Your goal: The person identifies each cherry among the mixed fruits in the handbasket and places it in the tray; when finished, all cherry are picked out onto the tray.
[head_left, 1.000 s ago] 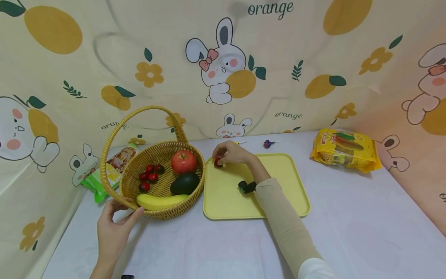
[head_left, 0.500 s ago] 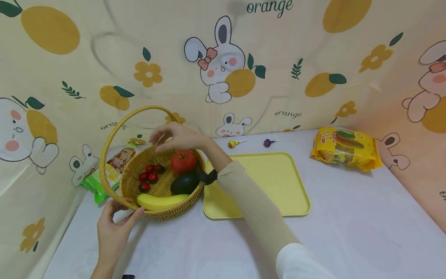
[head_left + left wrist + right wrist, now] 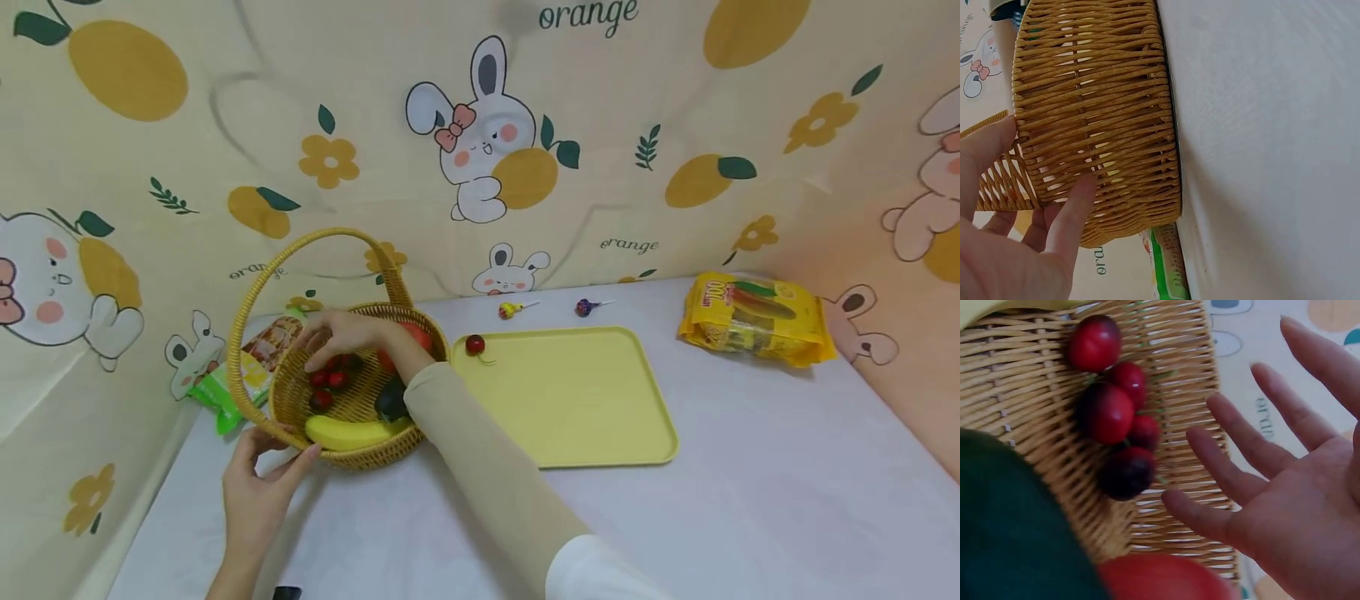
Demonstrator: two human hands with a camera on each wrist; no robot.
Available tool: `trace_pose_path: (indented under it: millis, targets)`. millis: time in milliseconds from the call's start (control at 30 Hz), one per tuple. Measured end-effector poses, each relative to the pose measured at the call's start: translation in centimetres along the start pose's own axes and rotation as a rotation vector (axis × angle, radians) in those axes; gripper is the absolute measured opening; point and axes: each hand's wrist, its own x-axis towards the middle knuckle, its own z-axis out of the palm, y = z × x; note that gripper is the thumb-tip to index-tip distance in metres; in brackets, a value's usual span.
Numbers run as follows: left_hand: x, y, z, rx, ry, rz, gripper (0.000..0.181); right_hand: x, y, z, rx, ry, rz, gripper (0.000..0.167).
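The wicker basket [image 3: 375, 457] stands on the table with its arched handle up. My left hand [image 3: 258, 500] grips its near left rim at the handle's foot; in the left wrist view its woven wall [image 3: 1097, 112] meets the fingers. Over the basket is my right hand [image 3: 341, 332], holding nothing. The right wrist view has its fingers spread beside several dark red cherries [image 3: 1107, 412], apart from them. A banana [image 3: 348, 434], a dark green avocado [image 3: 390, 400] and a partly covered red apple [image 3: 417, 335] share the basket. One cherry [image 3: 475, 344] lies on the yellow tray [image 3: 577, 400].
Two lollipops, one yellow [image 3: 509, 310] and one dark [image 3: 583, 307], lie behind the tray. At the back right is a yellow snack bag [image 3: 757, 321]. A green and brown packet [image 3: 251, 362] lies behind the basket's left side, near the printed backdrop [image 3: 600, 108].
My right hand has released the cherry at the tray's far left corner, moved left and come down over the basket's cherries. My left hand keeps its grip on the rim.
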Motion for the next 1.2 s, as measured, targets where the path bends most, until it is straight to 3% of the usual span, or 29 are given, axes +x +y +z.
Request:
trace_pose_path:
  millis: [200,467,800,1033,1200]
  targets:
    - [-0.1,0.0,0.2,0.005,-0.013,-0.023,0.041,-0.2,1.3,0.2,0.029,-0.014,0.086,0.045]
    - [-0.2,0.3,0.4,-0.015,-0.011,-0.025,0.04,-0.2,1.5,0.3,-0.055,-0.131,0.152,0.036]
    - [-0.2,0.4,0.4,-0.011,-0.015,-0.037,0.04,-0.2,1.6,0.7,0.013,-0.183,0.25,0.031]
    - [-0.2,0.4,0.3,0.001,-0.014,-0.04,0.041,0.1,1.9,1.2,-0.097,-0.19,0.22,0.023]
    - [-0.1,0.3,0.2,0.001,-0.004,-0.025,0.041,0.3,1.4,1.1,-0.168,-0.117,0.091,0.02]
